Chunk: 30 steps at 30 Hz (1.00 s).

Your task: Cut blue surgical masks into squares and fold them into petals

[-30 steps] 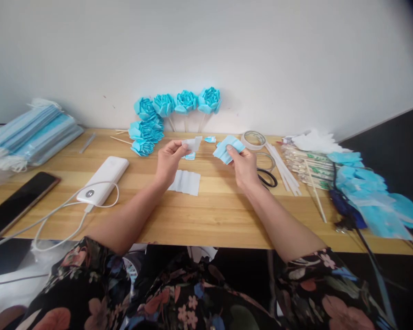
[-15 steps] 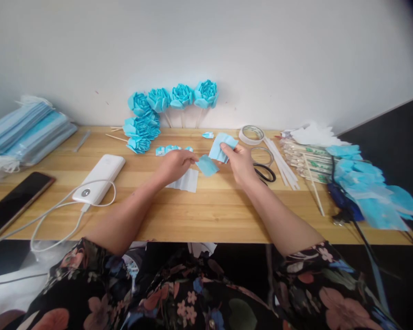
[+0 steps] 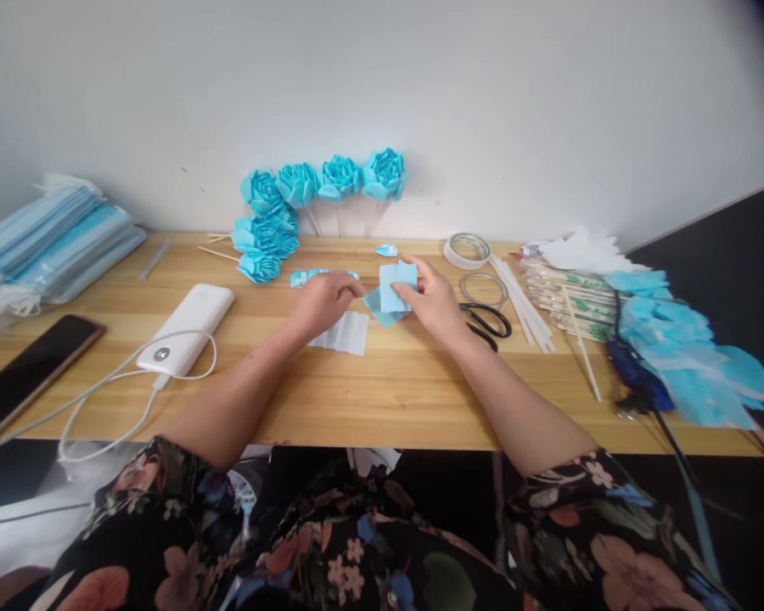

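My right hand (image 3: 436, 297) pinches a light-blue fabric square (image 3: 396, 287) between thumb and fingers above the middle of the table. Just left of it, my left hand (image 3: 328, 302) is closed at the corner of a darker blue fabric piece (image 3: 377, 304), which lies partly behind the square. A pale fabric sheet (image 3: 350, 333) rests on the wood under my left wrist. Behind that hand sits a row of small folded blue pieces (image 3: 304, 277), partly hidden. One more small blue folded piece (image 3: 386, 250) lies farther back.
Blue fabric roses (image 3: 339, 178) on sticks lean by the wall. To the right are a tape roll (image 3: 467, 251), black-handled scissors (image 3: 489, 321), white strips (image 3: 523, 305) and a blue glue gun (image 3: 637, 373). A power bank (image 3: 188, 327), phone (image 3: 35, 373) and face masks (image 3: 51, 246) occupy the left.
My right hand has moved slightly left, bringing the light-blue square in front of the darker piece. My left hand stays nearly in place, still pinching.
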Each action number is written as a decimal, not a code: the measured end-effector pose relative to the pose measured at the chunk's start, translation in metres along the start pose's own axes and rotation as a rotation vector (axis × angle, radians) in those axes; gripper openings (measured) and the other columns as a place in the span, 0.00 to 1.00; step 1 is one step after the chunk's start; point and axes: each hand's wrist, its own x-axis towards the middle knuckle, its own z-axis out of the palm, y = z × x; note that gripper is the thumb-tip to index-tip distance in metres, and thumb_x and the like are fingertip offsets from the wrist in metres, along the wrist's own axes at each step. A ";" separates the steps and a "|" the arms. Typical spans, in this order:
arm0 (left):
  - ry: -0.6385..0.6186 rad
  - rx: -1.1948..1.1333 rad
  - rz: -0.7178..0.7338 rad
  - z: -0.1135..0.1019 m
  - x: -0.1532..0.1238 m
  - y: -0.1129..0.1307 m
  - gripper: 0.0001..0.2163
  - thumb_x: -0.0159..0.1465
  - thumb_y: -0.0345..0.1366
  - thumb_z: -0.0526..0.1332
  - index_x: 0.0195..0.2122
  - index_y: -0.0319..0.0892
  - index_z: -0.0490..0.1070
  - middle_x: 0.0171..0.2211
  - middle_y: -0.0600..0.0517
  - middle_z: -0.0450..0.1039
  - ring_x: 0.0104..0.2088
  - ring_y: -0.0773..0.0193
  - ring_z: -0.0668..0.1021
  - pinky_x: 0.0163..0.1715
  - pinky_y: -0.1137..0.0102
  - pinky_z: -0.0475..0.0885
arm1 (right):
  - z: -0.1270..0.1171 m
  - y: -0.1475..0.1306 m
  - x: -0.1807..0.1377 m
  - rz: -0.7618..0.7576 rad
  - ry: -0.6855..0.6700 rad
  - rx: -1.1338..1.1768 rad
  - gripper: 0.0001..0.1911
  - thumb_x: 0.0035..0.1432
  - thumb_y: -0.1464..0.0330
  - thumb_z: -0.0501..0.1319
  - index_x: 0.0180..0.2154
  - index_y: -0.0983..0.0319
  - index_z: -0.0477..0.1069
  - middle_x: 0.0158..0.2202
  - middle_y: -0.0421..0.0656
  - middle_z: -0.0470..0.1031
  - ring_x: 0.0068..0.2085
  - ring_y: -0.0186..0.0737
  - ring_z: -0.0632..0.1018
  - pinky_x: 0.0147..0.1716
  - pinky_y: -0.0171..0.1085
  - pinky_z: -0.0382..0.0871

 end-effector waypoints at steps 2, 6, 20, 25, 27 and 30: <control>0.026 -0.202 -0.052 0.003 0.000 0.002 0.12 0.61 0.31 0.55 0.36 0.39 0.80 0.36 0.48 0.83 0.34 0.62 0.79 0.36 0.69 0.72 | 0.000 -0.001 -0.001 -0.015 -0.003 0.031 0.31 0.56 0.63 0.65 0.62 0.56 0.68 0.32 0.39 0.80 0.31 0.41 0.79 0.33 0.40 0.76; -0.045 -0.577 -0.146 0.010 -0.002 0.010 0.19 0.61 0.47 0.63 0.46 0.37 0.77 0.35 0.47 0.80 0.28 0.66 0.76 0.25 0.73 0.68 | 0.003 -0.006 -0.006 -0.047 -0.080 0.089 0.33 0.57 0.61 0.66 0.63 0.55 0.66 0.35 0.40 0.81 0.33 0.41 0.79 0.34 0.40 0.76; 0.001 -0.717 -0.245 0.012 -0.002 0.010 0.10 0.58 0.38 0.66 0.26 0.39 0.70 0.21 0.53 0.73 0.19 0.73 0.68 0.20 0.76 0.62 | 0.004 -0.008 -0.005 -0.002 -0.016 0.228 0.26 0.60 0.53 0.63 0.57 0.56 0.72 0.28 0.39 0.75 0.29 0.39 0.76 0.32 0.40 0.75; 0.010 -0.733 -0.241 0.013 -0.002 0.010 0.10 0.58 0.37 0.66 0.25 0.39 0.70 0.20 0.53 0.72 0.18 0.73 0.68 0.20 0.76 0.62 | 0.003 -0.016 -0.008 0.043 -0.036 0.344 0.31 0.60 0.43 0.59 0.54 0.58 0.74 0.33 0.42 0.78 0.31 0.39 0.78 0.33 0.40 0.76; 0.007 -0.740 -0.236 0.012 -0.002 0.011 0.10 0.58 0.37 0.66 0.24 0.39 0.69 0.20 0.53 0.72 0.18 0.73 0.68 0.20 0.76 0.62 | 0.003 -0.017 -0.009 0.042 -0.055 0.364 0.33 0.60 0.42 0.57 0.54 0.59 0.75 0.34 0.44 0.79 0.33 0.40 0.79 0.33 0.40 0.75; -0.003 -0.738 -0.224 0.011 -0.002 0.012 0.10 0.58 0.37 0.66 0.24 0.39 0.69 0.20 0.53 0.72 0.19 0.73 0.68 0.20 0.76 0.62 | 0.004 -0.016 -0.009 0.020 -0.083 0.332 0.31 0.58 0.44 0.61 0.53 0.58 0.75 0.39 0.44 0.80 0.38 0.42 0.79 0.36 0.40 0.74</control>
